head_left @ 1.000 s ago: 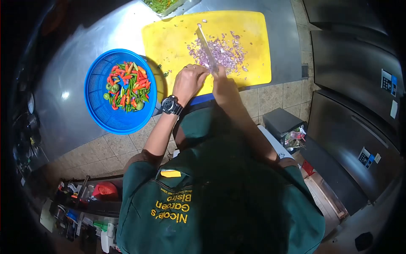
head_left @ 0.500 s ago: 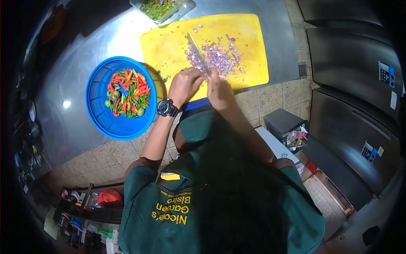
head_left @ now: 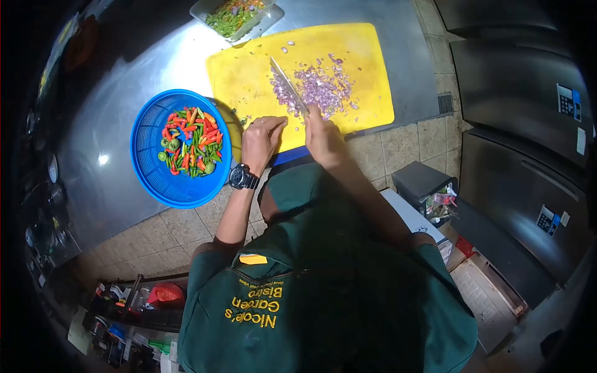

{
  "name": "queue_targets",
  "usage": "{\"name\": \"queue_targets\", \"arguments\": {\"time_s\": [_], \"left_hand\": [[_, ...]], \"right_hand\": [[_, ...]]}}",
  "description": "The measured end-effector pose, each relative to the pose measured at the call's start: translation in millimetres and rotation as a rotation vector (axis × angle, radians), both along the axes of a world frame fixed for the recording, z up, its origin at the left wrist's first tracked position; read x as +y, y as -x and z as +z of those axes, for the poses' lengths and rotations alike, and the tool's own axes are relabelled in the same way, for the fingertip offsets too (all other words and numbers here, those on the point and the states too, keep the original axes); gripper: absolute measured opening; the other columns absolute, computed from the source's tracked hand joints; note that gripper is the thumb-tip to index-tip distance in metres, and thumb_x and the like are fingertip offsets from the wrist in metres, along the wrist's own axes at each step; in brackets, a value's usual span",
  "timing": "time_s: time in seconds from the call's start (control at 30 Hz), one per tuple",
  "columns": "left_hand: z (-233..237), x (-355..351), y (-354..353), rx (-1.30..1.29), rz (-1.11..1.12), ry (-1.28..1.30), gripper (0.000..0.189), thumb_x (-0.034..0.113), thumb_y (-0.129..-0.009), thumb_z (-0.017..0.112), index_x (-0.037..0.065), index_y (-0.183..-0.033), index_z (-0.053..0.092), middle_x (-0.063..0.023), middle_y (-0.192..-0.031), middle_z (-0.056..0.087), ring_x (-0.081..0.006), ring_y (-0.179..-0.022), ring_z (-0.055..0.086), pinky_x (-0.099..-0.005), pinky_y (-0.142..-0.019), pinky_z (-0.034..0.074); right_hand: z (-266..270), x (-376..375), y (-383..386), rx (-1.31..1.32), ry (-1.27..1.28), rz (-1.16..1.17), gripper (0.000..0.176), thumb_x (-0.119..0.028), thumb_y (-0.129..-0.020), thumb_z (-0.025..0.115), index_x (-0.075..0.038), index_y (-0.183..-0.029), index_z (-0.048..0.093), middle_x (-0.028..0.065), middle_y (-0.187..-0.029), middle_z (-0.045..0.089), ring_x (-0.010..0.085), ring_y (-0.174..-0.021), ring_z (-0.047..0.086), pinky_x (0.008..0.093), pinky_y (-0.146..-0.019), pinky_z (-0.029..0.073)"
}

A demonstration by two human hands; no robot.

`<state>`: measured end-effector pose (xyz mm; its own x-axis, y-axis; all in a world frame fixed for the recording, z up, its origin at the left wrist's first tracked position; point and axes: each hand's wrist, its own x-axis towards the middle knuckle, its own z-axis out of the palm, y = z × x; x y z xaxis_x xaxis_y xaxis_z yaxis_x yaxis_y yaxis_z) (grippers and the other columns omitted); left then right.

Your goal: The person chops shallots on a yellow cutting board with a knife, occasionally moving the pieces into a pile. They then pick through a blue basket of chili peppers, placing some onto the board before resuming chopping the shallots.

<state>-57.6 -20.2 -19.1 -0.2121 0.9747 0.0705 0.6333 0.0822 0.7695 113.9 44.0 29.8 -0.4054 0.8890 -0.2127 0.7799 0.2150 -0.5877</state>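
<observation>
My right hand is wrapped round the handle of a knife, whose blade points up and left over the yellow cutting board. Chopped purple onion lies under and right of the blade. Near the board's lower left edge is my left hand, a watch on its wrist, with fingers bent and pressed together; whatever they may hold is too small to name. Two larger onion pieces lie near the board's top edge.
A blue basket of red and green chillies and small green fruits stands left of the board. Behind the board is a clear container of chopped vegetables. Steel cabinets are on the right, and a dark bin stands below.
My left hand has moved left, away from the knife and my right hand. The knife has shifted slightly, still in my right hand. The whole view has moved a little.
</observation>
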Motion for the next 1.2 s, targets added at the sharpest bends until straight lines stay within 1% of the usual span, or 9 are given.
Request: {"name": "queue_targets", "arguments": {"time_s": [0.27,0.37,0.53,0.67,0.73,0.87,1.0,1.13,1.2], "left_hand": [[-7.4,21.0,-5.8,-0.018,-0.037,-0.066,0.011,0.016,-0.092,0.078,0.006,-0.096,0.080,-0.0152,-0.093,0.077,-0.0331,-0.084,0.074,-0.0397,-0.077,0.059],[6.3,19.8,-0.3,-0.068,0.016,-0.063,0.010,0.012,-0.090,0.076,0.006,-0.098,0.077,-0.0149,-0.095,0.075,-0.0358,-0.090,0.071,-0.0443,-0.081,0.057],[-1.9,16.9,-4.9,-0.051,0.163,-0.034,0.013,0.011,-0.094,0.074,0.006,-0.106,0.077,-0.0142,-0.101,0.075,-0.0307,-0.090,0.073,-0.0376,-0.079,0.058],[-1.0,22.8,-3.3,0.006,0.261,-0.119,0.028,0.009,-0.096,0.069,0.002,-0.122,0.070,-0.0200,-0.122,0.070,-0.0370,-0.113,0.068,-0.0433,-0.096,0.054],[0.1,30.8,-2.8,0.262,0.304,-0.161,0.031,0.010,-0.097,0.067,0.002,-0.127,0.069,-0.0218,-0.128,0.067,-0.0392,-0.124,0.062,-0.0452,-0.106,0.050],[-10.7,28.5,-6.0,0.023,0.281,-0.085,0.034,0.010,-0.097,0.064,-0.001,-0.130,0.067,-0.0217,-0.138,0.062,-0.0394,-0.131,0.057,-0.0485,-0.112,0.045],[-13.7,26.5,-2.6,0.035,0.336,-0.184,0.029,0.006,-0.095,0.064,0.002,-0.123,0.071,-0.0197,-0.123,0.071,-0.0401,-0.125,0.061,-0.0484,-0.109,0.047],[-10.6,31.5,4.8,0.127,0.285,-0.181,0.024,0.005,-0.093,0.065,0.005,-0.115,0.075,-0.0154,-0.110,0.075,-0.0378,-0.115,0.066,-0.0461,-0.102,0.050],[-7.1,33.8,7.1,-0.067,0.311,-0.121,0.021,0.005,-0.091,0.067,0.007,-0.108,0.078,-0.0122,-0.104,0.077,-0.0351,-0.104,0.069,-0.0442,-0.096,0.053]], "right_hand": [[-7.6,1.7,5.6,0.108,-0.061,0.007,0.028,-0.010,-0.098,0.061,-0.004,-0.123,0.052,0.0292,-0.083,0.068,0.0524,-0.077,0.068,0.0618,-0.071,0.053],[17.4,5.3,13.0,-0.047,-0.046,0.057,0.027,-0.010,-0.098,0.062,-0.003,-0.121,0.053,0.0294,-0.082,0.068,0.0523,-0.077,0.068,0.0617,-0.071,0.053],[-10.0,11.2,24.7,0.083,-0.025,-0.010,0.032,-0.010,-0.099,0.061,0.000,-0.129,0.053,0.0280,-0.076,0.065,0.0500,-0.078,0.068,0.0606,-0.071,0.053],[-18.3,17.6,24.1,0.115,-0.088,0.040,0.035,-0.012,-0.100,0.061,0.001,-0.132,0.053,0.0277,-0.074,0.064,0.0492,-0.075,0.067,0.0604,-0.070,0.053],[-14.5,20.5,22.8,0.230,-0.229,0.093,0.031,-0.013,-0.101,0.060,0.000,-0.128,0.054,0.0274,-0.073,0.064,0.0492,-0.073,0.066,0.0609,-0.068,0.053],[-0.8,37.7,45.7,0.013,0.137,0.042,0.032,-0.013,-0.101,0.058,-0.003,-0.130,0.048,0.0313,-0.084,0.069,0.0524,-0.088,0.069,0.0609,-0.076,0.055],[10.3,43.9,54.2,-0.099,0.149,0.099,0.034,-0.014,-0.101,0.056,-0.002,-0.131,0.046,0.0338,-0.087,0.069,0.0556,-0.092,0.068,0.0626,-0.081,0.054],[-10.9,41.4,60.6,0.060,-0.006,0.063,0.031,-0.015,-0.105,0.054,0.000,-0.131,0.047,0.0320,-0.079,0.067,0.0538,-0.080,0.066,0.0617,-0.070,0.050],[-8.8,41.9,60.3,0.046,0.009,0.068,0.030,-0.015,-0.105,0.054,-0.001,-0.131,0.048,0.0316,-0.079,0.067,0.0536,-0.080,0.066,0.0616,-0.070,0.050]]}}
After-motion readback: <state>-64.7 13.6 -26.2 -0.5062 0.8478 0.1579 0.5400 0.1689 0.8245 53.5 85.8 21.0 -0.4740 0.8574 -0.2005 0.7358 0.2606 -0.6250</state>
